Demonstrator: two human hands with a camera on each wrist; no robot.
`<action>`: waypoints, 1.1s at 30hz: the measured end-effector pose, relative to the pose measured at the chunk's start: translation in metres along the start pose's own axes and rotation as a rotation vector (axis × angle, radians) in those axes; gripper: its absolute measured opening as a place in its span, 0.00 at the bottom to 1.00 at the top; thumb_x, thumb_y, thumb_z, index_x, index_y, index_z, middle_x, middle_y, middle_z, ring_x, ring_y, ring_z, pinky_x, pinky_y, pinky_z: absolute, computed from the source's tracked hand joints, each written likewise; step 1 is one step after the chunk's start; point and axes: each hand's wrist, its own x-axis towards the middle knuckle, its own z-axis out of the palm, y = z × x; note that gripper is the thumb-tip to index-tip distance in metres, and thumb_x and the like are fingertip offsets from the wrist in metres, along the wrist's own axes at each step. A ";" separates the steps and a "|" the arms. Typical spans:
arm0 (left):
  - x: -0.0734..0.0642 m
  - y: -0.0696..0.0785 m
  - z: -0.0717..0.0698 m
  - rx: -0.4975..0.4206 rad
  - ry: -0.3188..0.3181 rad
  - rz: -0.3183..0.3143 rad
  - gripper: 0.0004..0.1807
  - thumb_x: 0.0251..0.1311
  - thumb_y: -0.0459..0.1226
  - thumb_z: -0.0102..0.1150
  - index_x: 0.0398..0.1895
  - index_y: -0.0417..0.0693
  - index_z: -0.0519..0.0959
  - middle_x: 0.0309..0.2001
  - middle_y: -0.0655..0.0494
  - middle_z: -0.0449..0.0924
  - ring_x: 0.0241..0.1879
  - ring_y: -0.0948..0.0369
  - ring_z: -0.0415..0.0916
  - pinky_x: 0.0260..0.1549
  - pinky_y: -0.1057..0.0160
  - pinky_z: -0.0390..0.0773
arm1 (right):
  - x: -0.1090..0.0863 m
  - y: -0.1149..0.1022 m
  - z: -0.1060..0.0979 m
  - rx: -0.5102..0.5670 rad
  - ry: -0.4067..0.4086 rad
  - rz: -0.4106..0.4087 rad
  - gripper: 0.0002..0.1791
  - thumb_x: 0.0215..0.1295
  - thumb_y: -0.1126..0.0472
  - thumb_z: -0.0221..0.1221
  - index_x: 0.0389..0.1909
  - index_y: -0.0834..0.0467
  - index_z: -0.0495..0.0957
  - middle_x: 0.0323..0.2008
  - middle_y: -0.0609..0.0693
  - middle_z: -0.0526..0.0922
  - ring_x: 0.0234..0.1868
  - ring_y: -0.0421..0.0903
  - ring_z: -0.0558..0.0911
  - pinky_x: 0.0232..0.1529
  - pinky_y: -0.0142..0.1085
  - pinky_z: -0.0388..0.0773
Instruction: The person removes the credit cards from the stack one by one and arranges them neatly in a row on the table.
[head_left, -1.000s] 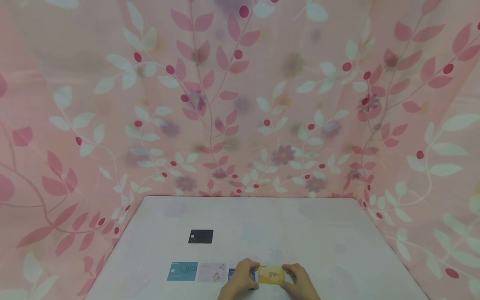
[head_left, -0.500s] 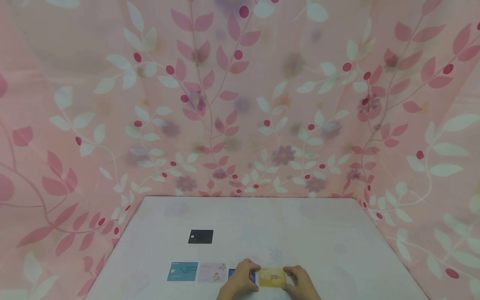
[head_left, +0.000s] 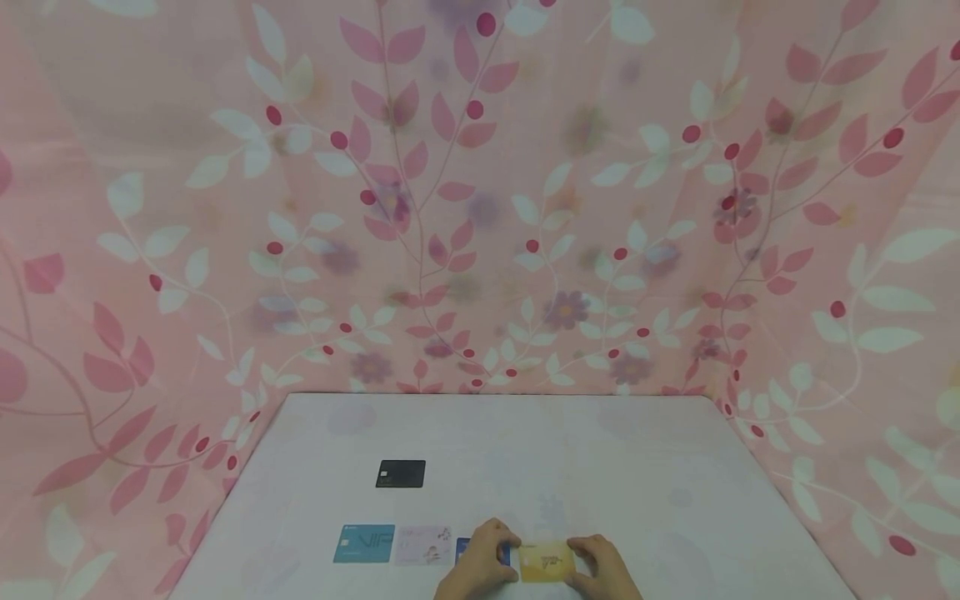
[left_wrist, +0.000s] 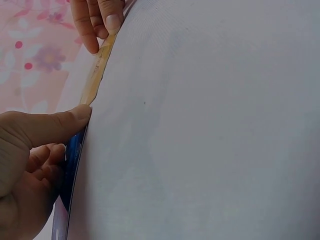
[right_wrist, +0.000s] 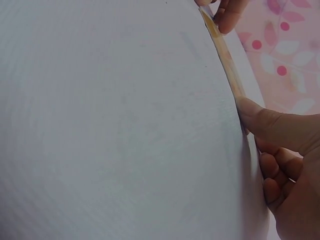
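Note:
A yellow bank card (head_left: 546,563) lies near the table's front edge, at the right end of a row of cards. My right hand (head_left: 606,571) pinches its right end between thumb and fingers. At the opposite end my left hand (head_left: 480,562) holds the yellow card's left corners with curled thumb and index finger. Under and beside the left hand lies a blue card (head_left: 505,555), partly hidden by it. In the left wrist view the left thumb (left_wrist: 80,112) sits where the blue and yellow edges meet. The right thumb (right_wrist: 250,107) presses the yellow card's near edge.
Further left in the row lie a pale pink card (head_left: 423,545) and a teal VIP card (head_left: 363,543). A black card (head_left: 401,473) lies farther back. The white table (head_left: 615,467) ends against a pink flowered curtain (head_left: 480,250).
The yellow card has shifted slightly right and toward the table's front edge, and the right hand has moved a little with it. The left hand and the other cards stay nearly in place.

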 end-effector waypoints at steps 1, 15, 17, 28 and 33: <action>0.000 -0.001 0.001 0.003 0.003 0.003 0.19 0.38 0.29 0.71 0.39 0.40 0.82 0.34 0.63 0.68 0.28 0.70 0.62 0.27 0.71 0.67 | 0.000 0.000 0.000 0.006 -0.001 0.007 0.27 0.45 0.58 0.70 0.47 0.66 0.77 0.37 0.47 0.76 0.41 0.50 0.76 0.48 0.55 0.73; 0.000 -0.003 0.006 0.008 0.034 -0.011 0.19 0.38 0.32 0.73 0.39 0.41 0.82 0.35 0.64 0.68 0.29 0.69 0.62 0.27 0.71 0.67 | -0.002 -0.003 -0.001 0.034 0.013 -0.014 0.26 0.45 0.59 0.71 0.45 0.67 0.77 0.37 0.48 0.77 0.41 0.50 0.75 0.48 0.56 0.72; 0.000 -0.002 0.005 0.012 0.031 -0.008 0.19 0.38 0.32 0.72 0.39 0.41 0.82 0.35 0.65 0.68 0.29 0.70 0.62 0.27 0.72 0.67 | -0.001 -0.003 0.000 0.026 0.016 0.001 0.26 0.44 0.59 0.71 0.45 0.67 0.77 0.36 0.48 0.77 0.40 0.50 0.75 0.48 0.56 0.72; -0.002 -0.004 0.003 0.020 0.027 0.054 0.20 0.38 0.32 0.73 0.40 0.39 0.82 0.35 0.64 0.70 0.29 0.72 0.63 0.27 0.72 0.69 | 0.001 -0.007 0.002 -0.014 0.020 -0.020 0.27 0.44 0.58 0.71 0.44 0.69 0.77 0.35 0.49 0.80 0.40 0.53 0.77 0.49 0.58 0.71; -0.005 -0.007 0.003 0.051 0.041 0.119 0.20 0.38 0.31 0.73 0.39 0.38 0.82 0.36 0.64 0.71 0.29 0.73 0.63 0.28 0.73 0.71 | 0.000 -0.005 0.005 -0.006 0.018 -0.023 0.28 0.44 0.58 0.71 0.45 0.70 0.77 0.36 0.48 0.79 0.40 0.53 0.76 0.48 0.58 0.71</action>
